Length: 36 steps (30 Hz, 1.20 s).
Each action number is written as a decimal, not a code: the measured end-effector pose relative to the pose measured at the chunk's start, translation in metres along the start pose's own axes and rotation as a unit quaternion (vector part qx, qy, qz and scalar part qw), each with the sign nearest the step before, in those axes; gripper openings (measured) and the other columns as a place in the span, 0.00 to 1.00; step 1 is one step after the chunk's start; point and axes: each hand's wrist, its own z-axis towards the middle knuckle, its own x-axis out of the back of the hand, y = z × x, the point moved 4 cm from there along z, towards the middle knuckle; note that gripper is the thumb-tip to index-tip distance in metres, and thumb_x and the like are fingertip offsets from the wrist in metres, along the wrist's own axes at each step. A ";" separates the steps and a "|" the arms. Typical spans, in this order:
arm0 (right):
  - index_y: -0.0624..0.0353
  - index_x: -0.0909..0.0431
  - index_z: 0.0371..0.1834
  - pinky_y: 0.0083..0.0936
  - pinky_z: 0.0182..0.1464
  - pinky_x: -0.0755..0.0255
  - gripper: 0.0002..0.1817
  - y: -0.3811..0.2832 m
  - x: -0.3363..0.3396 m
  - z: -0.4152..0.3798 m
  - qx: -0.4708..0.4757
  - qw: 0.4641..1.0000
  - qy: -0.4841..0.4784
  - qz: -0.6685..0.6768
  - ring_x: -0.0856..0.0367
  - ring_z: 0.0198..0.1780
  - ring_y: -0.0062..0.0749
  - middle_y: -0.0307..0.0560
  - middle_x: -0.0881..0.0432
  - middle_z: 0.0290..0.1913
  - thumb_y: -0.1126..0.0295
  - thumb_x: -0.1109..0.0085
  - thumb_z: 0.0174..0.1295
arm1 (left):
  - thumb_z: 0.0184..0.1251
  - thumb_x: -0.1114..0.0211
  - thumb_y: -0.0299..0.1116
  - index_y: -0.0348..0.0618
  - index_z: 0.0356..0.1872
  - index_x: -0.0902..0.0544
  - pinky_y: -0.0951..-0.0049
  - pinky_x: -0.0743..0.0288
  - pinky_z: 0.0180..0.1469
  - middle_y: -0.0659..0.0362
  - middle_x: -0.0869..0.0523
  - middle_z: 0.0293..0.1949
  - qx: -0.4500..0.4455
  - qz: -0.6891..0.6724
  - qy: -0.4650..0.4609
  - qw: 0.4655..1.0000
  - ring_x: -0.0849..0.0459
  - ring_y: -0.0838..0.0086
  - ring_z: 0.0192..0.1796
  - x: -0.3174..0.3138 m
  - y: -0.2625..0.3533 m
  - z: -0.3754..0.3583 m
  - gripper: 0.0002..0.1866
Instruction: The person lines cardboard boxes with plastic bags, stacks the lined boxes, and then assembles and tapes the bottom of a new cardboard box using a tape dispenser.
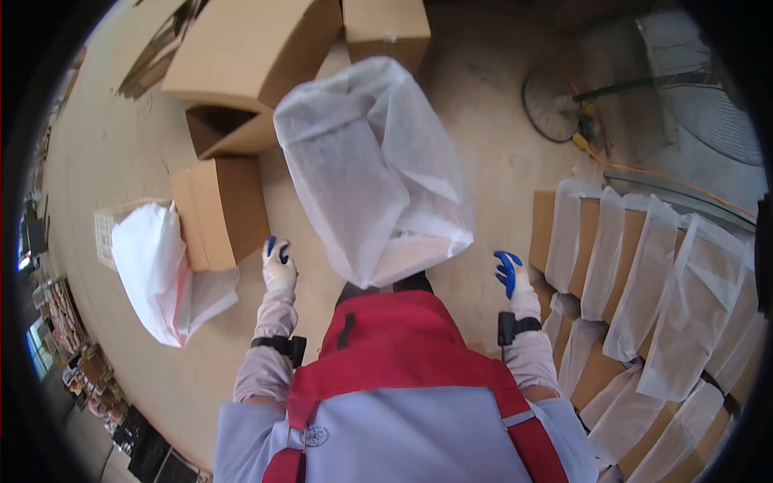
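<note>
A large translucent white bag stands in front of my body, its rim folded over near the top. Neither hand touches it. My left hand, in a white glove with blue fingertips, hangs to its left with loosely bent fingers apart and nothing held. The closest thing to that hand is a cardboard box. Out to the right of the bag, my right hand wears the same kind of glove, its blue fingers spread and holding nothing. Beyond it are cardboard boxes with white bags draped over them.
A white sack lies beside a pale crate on the left. Larger cardboard boxes stand ahead. A round-based pedestal fan and an orange cable are at the upper right. Stacked, bag-covered boxes line my right.
</note>
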 end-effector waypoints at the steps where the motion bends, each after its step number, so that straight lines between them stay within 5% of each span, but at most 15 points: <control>1: 0.48 0.26 0.53 0.30 0.51 0.34 0.20 -0.017 0.006 -0.014 0.014 0.999 0.030 -0.002 0.30 0.52 0.33 0.38 0.26 0.54 0.52 0.46 0.60 | 0.49 0.43 0.15 0.51 0.58 0.28 0.75 0.24 0.35 0.52 0.25 0.57 -0.011 -0.008 0.015 1.000 0.18 0.66 0.38 0.025 0.035 0.022 0.32; 3: 0.48 0.26 0.53 0.30 0.49 0.33 0.21 -0.036 0.004 -0.020 0.052 0.996 0.027 0.069 0.28 0.51 0.32 0.39 0.26 0.54 0.52 0.47 0.60 | 0.49 0.44 0.17 0.55 0.55 0.24 0.68 0.25 0.41 0.51 0.34 0.64 -0.266 0.017 0.002 0.964 0.20 0.62 0.43 0.093 0.153 0.054 0.29; 4: 0.48 0.27 0.54 0.30 0.49 0.33 0.21 -0.043 -0.005 -0.012 0.071 0.992 -0.003 0.100 0.28 0.50 0.32 0.40 0.26 0.54 0.52 0.48 0.61 | 0.49 0.44 0.17 0.55 0.55 0.24 0.68 0.25 0.41 0.51 0.34 0.64 -0.271 0.013 0.016 0.962 0.20 0.62 0.43 0.092 0.164 0.068 0.29; 6: 0.49 0.27 0.53 0.34 0.53 0.33 0.20 -0.066 -0.040 0.010 0.107 0.983 -0.065 0.133 0.27 0.52 0.34 0.41 0.25 0.53 0.53 0.48 0.61 | 0.47 0.42 0.21 0.55 0.53 0.23 0.63 0.26 0.42 0.53 0.31 0.62 -0.389 0.199 -0.131 0.890 0.20 0.60 0.43 0.063 0.181 0.087 0.27; 9: 0.49 0.26 0.53 0.33 0.52 0.32 0.21 -0.128 -0.106 0.038 0.127 0.980 -0.143 0.062 0.26 0.50 0.31 0.39 0.23 0.51 0.52 0.47 0.61 | 0.53 0.45 0.28 0.51 0.40 0.18 0.64 0.28 0.45 0.56 0.24 0.52 -0.354 0.254 -0.186 0.881 0.21 0.65 0.45 0.007 0.155 0.105 0.13; 13: 0.49 0.27 0.56 0.32 0.53 0.32 0.24 -0.240 -0.162 0.092 0.178 0.959 -0.154 -0.157 0.26 0.53 0.32 0.40 0.24 0.54 0.50 0.46 0.60 | 0.50 0.43 0.31 0.48 0.29 0.19 0.64 0.30 0.44 0.61 0.22 0.41 -0.350 0.177 -0.138 0.910 0.24 0.66 0.43 0.023 0.151 0.089 0.06; 14: 0.49 0.27 0.58 0.34 0.54 0.32 0.26 -0.275 -0.176 0.111 0.187 0.933 -0.139 -0.274 0.26 0.54 0.36 0.42 0.24 0.55 0.49 0.47 0.60 | 0.50 0.42 0.31 0.48 0.29 0.19 0.64 0.30 0.45 0.61 0.22 0.41 -0.319 0.182 -0.142 0.919 0.24 0.65 0.43 0.024 0.148 0.080 0.06; 16: 0.48 0.33 0.63 0.39 0.61 0.38 0.30 -0.333 -0.214 0.191 0.407 0.765 -0.062 -0.495 0.34 0.63 0.46 0.49 0.30 0.62 0.46 0.50 0.60 | 0.48 0.41 0.30 0.49 0.30 0.19 0.63 0.30 0.45 0.60 0.21 0.42 -0.261 0.180 -0.148 0.937 0.23 0.64 0.44 0.021 0.153 0.074 0.07; 19: 0.49 0.49 0.71 0.45 0.71 0.63 0.38 -0.430 -0.288 0.238 0.433 0.644 -0.004 -0.630 0.59 0.74 0.46 0.51 0.53 0.73 0.42 0.57 0.61 | 0.47 0.39 0.29 0.50 0.31 0.18 0.62 0.29 0.45 0.60 0.20 0.43 -0.187 0.196 -0.161 0.949 0.22 0.63 0.44 0.009 0.162 0.074 0.08; 21: 0.50 0.47 0.70 0.46 0.71 0.61 0.37 -0.485 -0.337 0.259 0.529 0.546 0.036 -0.649 0.56 0.73 0.48 0.52 0.51 0.72 0.44 0.56 0.61 | 0.47 0.39 0.29 0.51 0.32 0.17 0.62 0.29 0.45 0.60 0.19 0.43 -0.138 0.222 -0.154 0.953 0.22 0.63 0.44 0.003 0.168 0.076 0.09; 25: 0.46 0.49 0.71 0.47 0.71 0.63 0.36 -0.516 -0.385 0.312 0.527 0.474 -0.008 -0.705 0.59 0.74 0.47 0.52 0.54 0.73 0.46 0.54 0.61 | 0.50 0.40 0.30 0.53 0.34 0.17 0.59 0.29 0.48 0.62 0.20 0.45 -0.093 0.242 -0.183 0.948 0.22 0.61 0.43 -0.002 0.178 0.079 0.10; 31: 0.47 0.52 0.72 0.51 0.71 0.63 0.43 -0.431 -0.287 0.310 0.558 0.501 0.001 -0.662 0.60 0.74 0.52 0.58 0.57 0.73 0.52 0.44 0.55 | 0.48 0.40 0.28 0.53 0.36 0.17 0.60 0.30 0.49 0.60 0.21 0.48 -0.050 0.257 -0.175 0.949 0.23 0.62 0.47 -0.004 0.182 0.083 0.12; 33: 0.45 0.52 0.72 0.53 0.70 0.64 0.41 -0.385 -0.233 0.305 0.459 0.481 -0.034 -0.746 0.60 0.73 0.52 0.55 0.58 0.73 0.49 0.46 0.56 | 0.50 0.41 0.29 0.53 0.37 0.17 0.60 0.31 0.50 0.60 0.22 0.48 -0.022 0.251 -0.186 0.950 0.24 0.62 0.49 -0.006 0.173 0.077 0.12; 35: 0.40 0.50 0.71 0.51 0.69 0.59 0.37 -0.339 -0.162 0.328 0.203 0.650 -0.037 -0.731 0.54 0.72 0.48 0.48 0.51 0.73 0.46 0.50 0.59 | 0.52 0.41 0.31 0.55 0.37 0.17 0.60 0.30 0.50 0.62 0.21 0.48 -0.031 0.255 -0.180 0.950 0.23 0.61 0.47 -0.005 0.172 0.075 0.10; 36: 0.39 0.50 0.71 0.49 0.68 0.55 0.38 -0.291 -0.108 0.378 0.138 0.883 -0.094 -0.440 0.51 0.71 0.46 0.48 0.48 0.72 0.44 0.50 0.59 | 0.54 0.40 0.34 0.56 0.37 0.17 0.60 0.30 0.50 0.63 0.21 0.48 -0.042 0.267 -0.176 0.947 0.23 0.60 0.44 -0.005 0.172 0.076 0.09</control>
